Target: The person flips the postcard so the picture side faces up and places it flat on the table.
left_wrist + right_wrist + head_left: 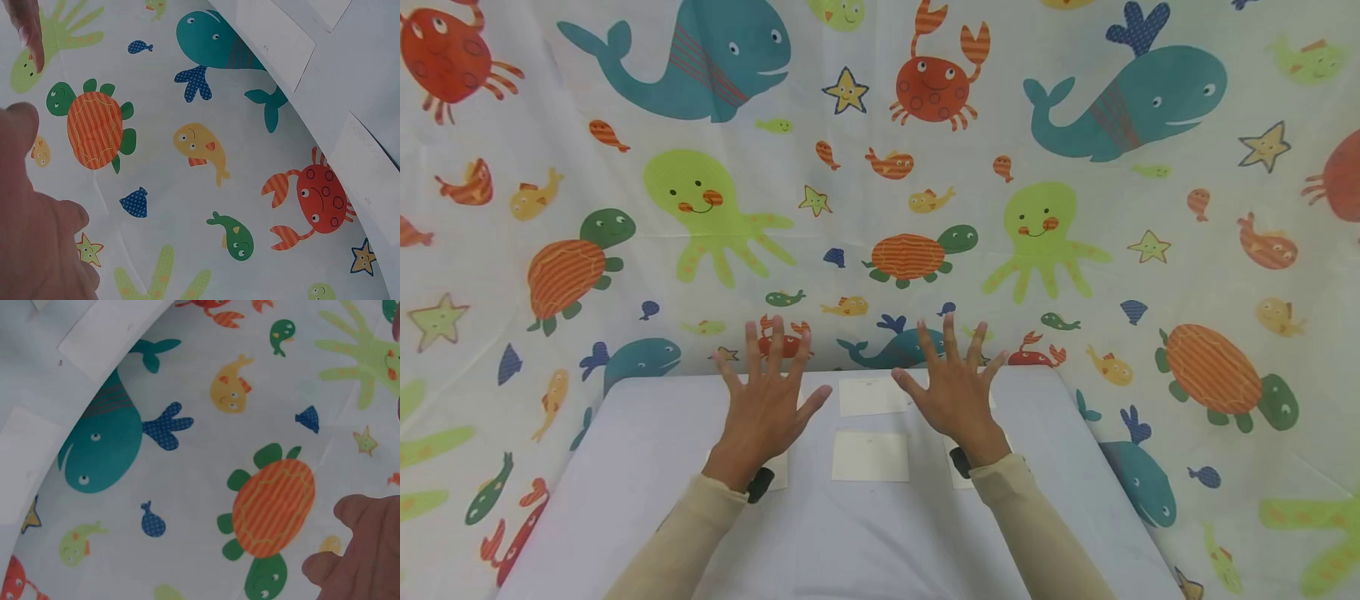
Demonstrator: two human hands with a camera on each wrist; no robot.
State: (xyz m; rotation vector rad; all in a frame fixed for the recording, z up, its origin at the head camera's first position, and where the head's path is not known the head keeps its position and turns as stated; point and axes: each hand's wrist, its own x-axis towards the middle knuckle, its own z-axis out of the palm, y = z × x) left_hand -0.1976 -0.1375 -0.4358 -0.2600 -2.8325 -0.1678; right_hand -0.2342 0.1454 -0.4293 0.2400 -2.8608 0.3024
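1. Fingers (776, 346), head view: straight, widely spread, holding nothing; left hand (762, 421) and right hand (958, 400) over a white cloth-covered table (865, 542).
2. Same view: flat, rectangular, cream-white cards (870, 457) in two rows on the table, outer ones partly hidden by hands; front centre card faintly marked near its top edge.
3. Left wrist view: faintly marked cards beside white sea-animal-print fabric (162, 169); left hand partly visible.
4. Right wrist view: pale cards near the table edge; right hand cropped.

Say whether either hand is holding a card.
No, the left hand and right hand both have their fingers spread and grip nothing, while the cards lie on the table.
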